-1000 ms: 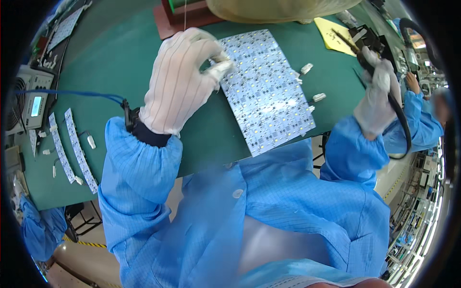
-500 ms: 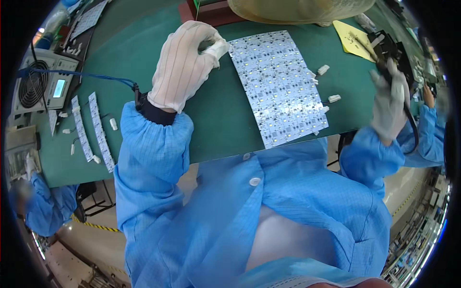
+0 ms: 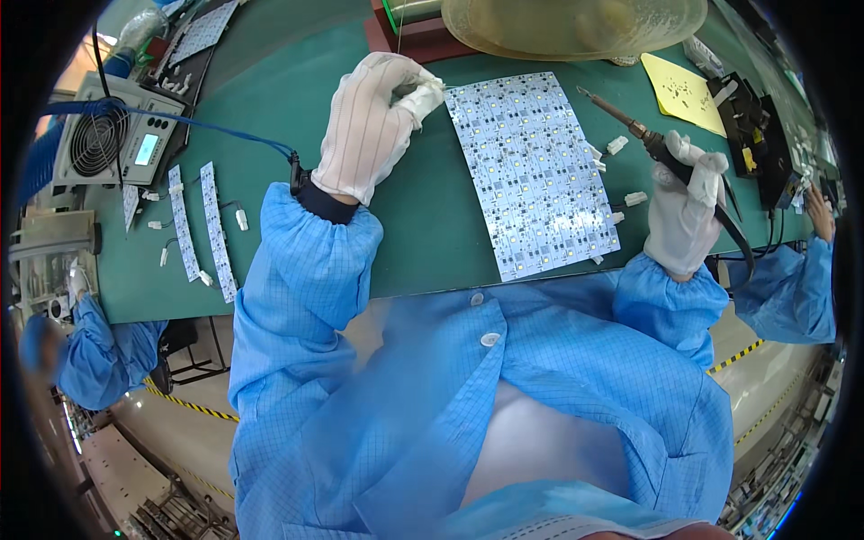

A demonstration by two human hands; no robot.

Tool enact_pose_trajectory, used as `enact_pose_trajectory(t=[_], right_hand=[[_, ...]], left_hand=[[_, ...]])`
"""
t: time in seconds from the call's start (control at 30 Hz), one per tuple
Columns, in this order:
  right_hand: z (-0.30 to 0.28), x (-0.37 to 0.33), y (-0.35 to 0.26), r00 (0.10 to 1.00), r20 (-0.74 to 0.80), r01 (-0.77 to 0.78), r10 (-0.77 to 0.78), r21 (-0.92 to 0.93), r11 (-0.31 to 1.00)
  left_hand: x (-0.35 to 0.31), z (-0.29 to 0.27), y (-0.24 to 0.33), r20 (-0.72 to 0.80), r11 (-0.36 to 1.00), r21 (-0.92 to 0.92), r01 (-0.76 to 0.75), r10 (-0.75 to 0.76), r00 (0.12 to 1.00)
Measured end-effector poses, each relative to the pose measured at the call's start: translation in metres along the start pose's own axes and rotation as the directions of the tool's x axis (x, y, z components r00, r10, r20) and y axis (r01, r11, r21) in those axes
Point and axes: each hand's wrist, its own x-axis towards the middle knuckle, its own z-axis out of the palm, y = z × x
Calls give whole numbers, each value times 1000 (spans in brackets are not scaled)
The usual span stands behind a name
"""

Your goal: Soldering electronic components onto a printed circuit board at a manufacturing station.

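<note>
Iron (image 3: 661,151) in right grip (image 3: 681,214), gloved fingers closed round the handle, tip pointing up and left, near the panel's upper right corner but clear of it. Black lead (image 3: 733,234) comes off the handle's rear end

Left grip (image 3: 367,130) also gloved, thumb and forefinger pinched together right by the panel's upper left corner. Can't tell if anything thin is between them, or if they touch the edge

Panel (image 3: 531,180): white, rows of small LEDs, flat on the green surface (image 3: 414,238) between the two grips, lower edge close to the surface's near edge. White plugs (image 3: 616,145) along its right side

Left side: two LED strips (image 3: 184,225) side by side, more plugs near them. Fan unit (image 3: 99,135) with lit display beyond, second panel (image 3: 205,34) farther back. Black strap (image 3: 324,200) round left wrist, blue cord (image 3: 216,129) runs from it toward the fan unit

Far side: red stand (image 3: 418,45), thin wire coming down from there to the left grip, can't see where it ends. Yellowish tub (image 3: 504,31) next to the stand

Upper right: yellow pad (image 3: 675,85) with dark specks, just beside black holder (image 3: 747,112). Blue sleeves of other people at left (image 3: 90,351) and right (image 3: 783,288) edges of view
</note>
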Motion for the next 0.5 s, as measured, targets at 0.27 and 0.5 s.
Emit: enact_pose_trajectory(t=[0.27, 0.5], right_hand=[[0, -8, -4, 998, 56, 16, -20, 76, 997], [-30, -39, -16, 999, -44, 22, -14, 184, 983]], left_hand=[[-3, -23, 8, 122, 986, 98, -133, 121, 985], [-10, -40, 34, -6, 991, 104, -86, 87, 996]])
